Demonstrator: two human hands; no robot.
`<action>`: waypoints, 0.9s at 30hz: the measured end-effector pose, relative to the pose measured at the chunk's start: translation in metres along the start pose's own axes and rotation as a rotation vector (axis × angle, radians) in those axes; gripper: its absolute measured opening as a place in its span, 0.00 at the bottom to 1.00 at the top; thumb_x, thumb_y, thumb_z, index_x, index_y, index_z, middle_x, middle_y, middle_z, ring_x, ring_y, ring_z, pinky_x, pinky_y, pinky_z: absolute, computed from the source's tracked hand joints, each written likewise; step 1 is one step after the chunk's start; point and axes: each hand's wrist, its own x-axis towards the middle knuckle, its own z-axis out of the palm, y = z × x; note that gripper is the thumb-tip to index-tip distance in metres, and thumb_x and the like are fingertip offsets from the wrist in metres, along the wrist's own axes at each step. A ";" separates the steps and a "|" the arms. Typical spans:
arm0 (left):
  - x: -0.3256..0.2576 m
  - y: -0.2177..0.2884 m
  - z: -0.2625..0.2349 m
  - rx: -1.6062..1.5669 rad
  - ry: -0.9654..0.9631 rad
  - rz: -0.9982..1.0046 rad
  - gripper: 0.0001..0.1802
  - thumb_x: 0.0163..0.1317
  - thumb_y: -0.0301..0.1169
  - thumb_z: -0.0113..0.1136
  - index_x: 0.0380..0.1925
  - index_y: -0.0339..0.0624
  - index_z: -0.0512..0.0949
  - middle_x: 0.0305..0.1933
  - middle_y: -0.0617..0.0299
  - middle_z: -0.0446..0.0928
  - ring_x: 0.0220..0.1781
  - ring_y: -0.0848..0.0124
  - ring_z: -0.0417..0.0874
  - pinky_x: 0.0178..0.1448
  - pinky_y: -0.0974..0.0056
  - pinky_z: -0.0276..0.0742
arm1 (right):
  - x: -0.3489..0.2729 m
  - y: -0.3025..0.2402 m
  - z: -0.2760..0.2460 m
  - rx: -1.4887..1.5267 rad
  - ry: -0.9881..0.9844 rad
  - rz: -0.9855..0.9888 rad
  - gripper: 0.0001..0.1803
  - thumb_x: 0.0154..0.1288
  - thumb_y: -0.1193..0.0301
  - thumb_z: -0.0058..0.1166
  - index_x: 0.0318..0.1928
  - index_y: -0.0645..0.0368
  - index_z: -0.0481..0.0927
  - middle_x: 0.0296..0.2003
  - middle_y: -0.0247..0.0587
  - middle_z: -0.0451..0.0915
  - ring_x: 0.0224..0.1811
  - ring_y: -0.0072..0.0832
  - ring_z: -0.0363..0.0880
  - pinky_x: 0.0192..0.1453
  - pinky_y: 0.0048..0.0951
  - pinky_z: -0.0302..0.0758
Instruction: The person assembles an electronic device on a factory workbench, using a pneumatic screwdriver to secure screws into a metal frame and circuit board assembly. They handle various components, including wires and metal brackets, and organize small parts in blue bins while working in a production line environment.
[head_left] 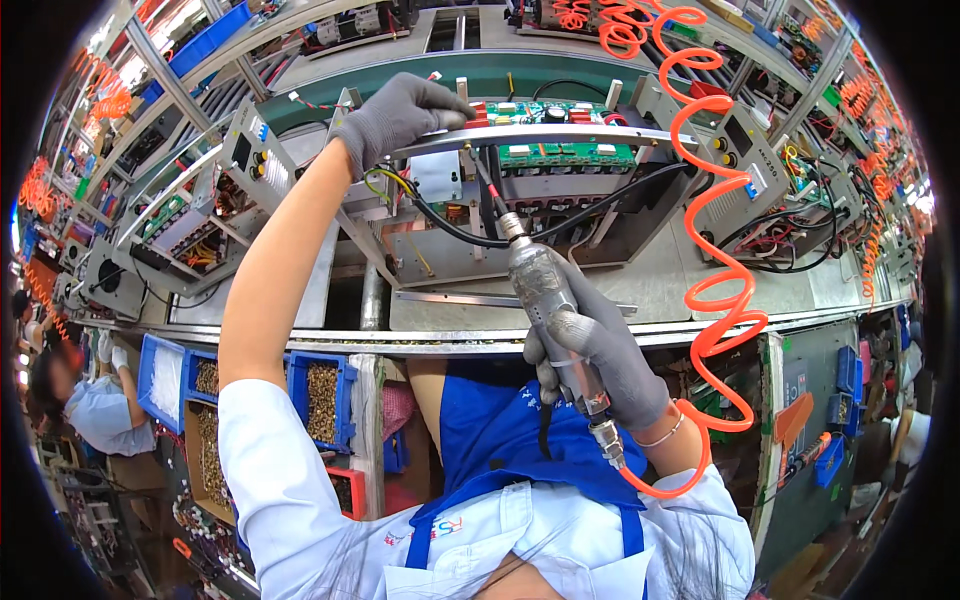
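Note:
My right hand [600, 350], in a grey glove, is wrapped round a silver air screwdriver [545, 290]. Its long thin bit slants up and left, the tip close to a metal bar [560, 133] that crosses the top of an open metal machine housing [450, 265]. My left hand [395, 118], gloved too, is closed over the bar's left end, its fingertips beside a red part; its exact hold is partly hidden. Behind the bar, inside the housing, sits a green circuit board [560, 155]. A black cable [455, 232] loops across the housing's near side.
An orange coiled air hose [725, 270] hangs at the right and joins the screwdriver. Similar open machines [260, 165] flank the housing. Blue bins [322, 400] of small brass-coloured parts stand below the bench edge. Another person [100, 400] works at far left.

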 end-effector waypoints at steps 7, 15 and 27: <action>0.011 -0.018 -0.006 0.007 -0.188 0.112 0.15 0.61 0.32 0.64 0.46 0.37 0.83 0.39 0.63 0.83 0.41 0.78 0.79 0.50 0.70 0.75 | 0.010 0.006 0.004 0.004 0.009 -0.015 0.42 0.62 0.62 0.52 0.74 0.55 0.49 0.28 0.43 0.77 0.22 0.25 0.77 0.24 0.26 0.76; 0.015 -0.019 -0.012 -0.059 -0.263 0.074 0.18 0.58 0.36 0.67 0.46 0.37 0.83 0.38 0.63 0.83 0.39 0.77 0.80 0.48 0.71 0.75 | 0.011 0.017 0.011 0.198 0.096 -0.009 0.44 0.61 0.62 0.52 0.74 0.52 0.48 0.29 0.43 0.76 0.22 0.25 0.77 0.25 0.26 0.77; 0.021 -0.027 -0.011 -0.056 -0.277 0.097 0.18 0.60 0.36 0.66 0.47 0.37 0.83 0.39 0.62 0.84 0.40 0.77 0.80 0.48 0.70 0.76 | 0.012 0.024 0.024 0.070 0.088 -0.024 0.46 0.57 0.59 0.53 0.74 0.53 0.49 0.29 0.43 0.76 0.21 0.25 0.77 0.25 0.26 0.76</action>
